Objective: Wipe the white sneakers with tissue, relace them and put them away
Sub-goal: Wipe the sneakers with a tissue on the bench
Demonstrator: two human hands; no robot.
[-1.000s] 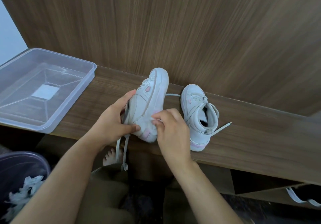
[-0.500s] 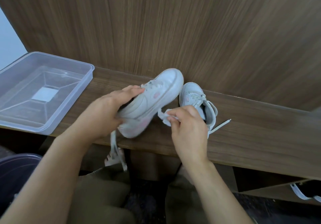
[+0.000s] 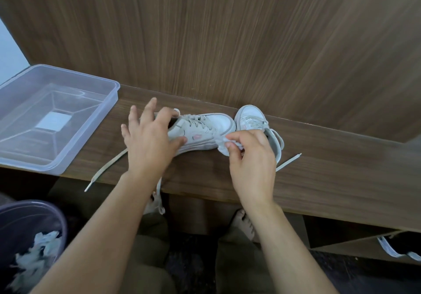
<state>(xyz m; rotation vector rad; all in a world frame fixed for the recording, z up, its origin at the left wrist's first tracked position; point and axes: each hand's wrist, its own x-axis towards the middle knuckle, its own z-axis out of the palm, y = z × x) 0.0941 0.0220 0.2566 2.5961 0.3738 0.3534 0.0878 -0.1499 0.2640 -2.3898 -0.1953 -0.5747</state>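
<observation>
Both sneakers rest on the wooden ledge while I pinch a tissue.

My left hand [image 3: 150, 143], fingers spread, rests on the heel of the near sneaker [image 3: 202, 131], which lies toe to the right, touching the second sneaker [image 3: 252, 120] by the wall. My right hand [image 3: 250, 157] pinches the crumpled tissue [image 3: 222, 144] at that toe. A lace [image 3: 107, 168] trails over the ledge [image 3: 341, 168] edge beside the clear plastic bin [image 3: 68, 157]; bare ledge stretches right.

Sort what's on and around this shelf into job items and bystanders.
Job: sneaker under left hand; second sneaker; tissue pinched in the right hand; clear tub.
Bystanders: bin of used tissues; dark shoe below.
</observation>
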